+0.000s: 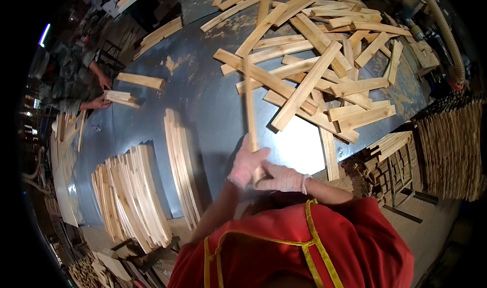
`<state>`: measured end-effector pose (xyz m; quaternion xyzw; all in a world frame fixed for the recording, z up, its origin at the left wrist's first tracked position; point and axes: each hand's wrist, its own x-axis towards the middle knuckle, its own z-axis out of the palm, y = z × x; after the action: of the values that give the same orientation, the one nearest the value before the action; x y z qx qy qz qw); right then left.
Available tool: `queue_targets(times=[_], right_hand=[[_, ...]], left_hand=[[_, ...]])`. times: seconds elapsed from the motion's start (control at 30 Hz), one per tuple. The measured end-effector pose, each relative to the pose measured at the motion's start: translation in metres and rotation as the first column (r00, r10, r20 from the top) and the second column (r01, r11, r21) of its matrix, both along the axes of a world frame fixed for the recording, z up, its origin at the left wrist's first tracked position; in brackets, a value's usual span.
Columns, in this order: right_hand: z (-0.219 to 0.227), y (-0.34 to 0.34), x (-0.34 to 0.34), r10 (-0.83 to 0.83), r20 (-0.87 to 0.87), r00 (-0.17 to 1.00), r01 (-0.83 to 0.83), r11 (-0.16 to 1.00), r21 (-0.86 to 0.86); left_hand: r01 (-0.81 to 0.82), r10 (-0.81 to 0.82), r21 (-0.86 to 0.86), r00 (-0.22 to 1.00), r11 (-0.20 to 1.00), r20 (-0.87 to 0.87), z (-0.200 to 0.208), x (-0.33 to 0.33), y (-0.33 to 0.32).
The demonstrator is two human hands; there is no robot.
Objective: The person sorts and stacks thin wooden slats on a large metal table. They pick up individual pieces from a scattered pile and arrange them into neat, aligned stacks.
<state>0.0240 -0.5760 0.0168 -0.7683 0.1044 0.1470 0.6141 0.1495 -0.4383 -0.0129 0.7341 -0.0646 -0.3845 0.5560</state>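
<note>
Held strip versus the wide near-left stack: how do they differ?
The held strip is one piece; the wide stack is many strips side by side. The left hand and right hand grip the held strip; no hand touches the wide stack. The held strip points away from the wearer; the wide stack juts past the table's near edge. Both are pale wood.

Inspection of markings: no text, label, brand, number or sign is legible on any surface in the head view.
</note>
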Motion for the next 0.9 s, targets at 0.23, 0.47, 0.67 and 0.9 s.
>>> queue_targets(times=[0.23, 0.47, 0.67, 0.9], right_hand=[[-0.083, -0.107, 0.071, -0.73, -0.192, 0.657, 0.719, 0.528, 0.452], [-0.106, -0.074, 0.121, -0.91, -0.333, 0.247, 0.943, 0.148, 0.298], [-0.125, -0.112, 0.152, -0.852, -0.383, 0.356, 0.825, 0.095, 0.557], [-0.081, 0.069, 0.089, -0.606, -0.138, 0.784, 0.598, 0.676, 0.431]], left_hand=[[-0.212, -0.055, 0.393, 0.821, 0.895, 0.568, -0.023, -0.005, 0.116], [-0.521, -0.343, 0.706, 0.63, 0.479, 0.697, -0.018, -0.04, 0.244], [-0.302, -0.231, 0.788, 0.845, 0.537, 0.482, 0.015, -0.018, 0.27], [-0.296, -0.361, 0.66, 0.649, 0.691, 0.669, 0.014, -0.026, 0.28]])
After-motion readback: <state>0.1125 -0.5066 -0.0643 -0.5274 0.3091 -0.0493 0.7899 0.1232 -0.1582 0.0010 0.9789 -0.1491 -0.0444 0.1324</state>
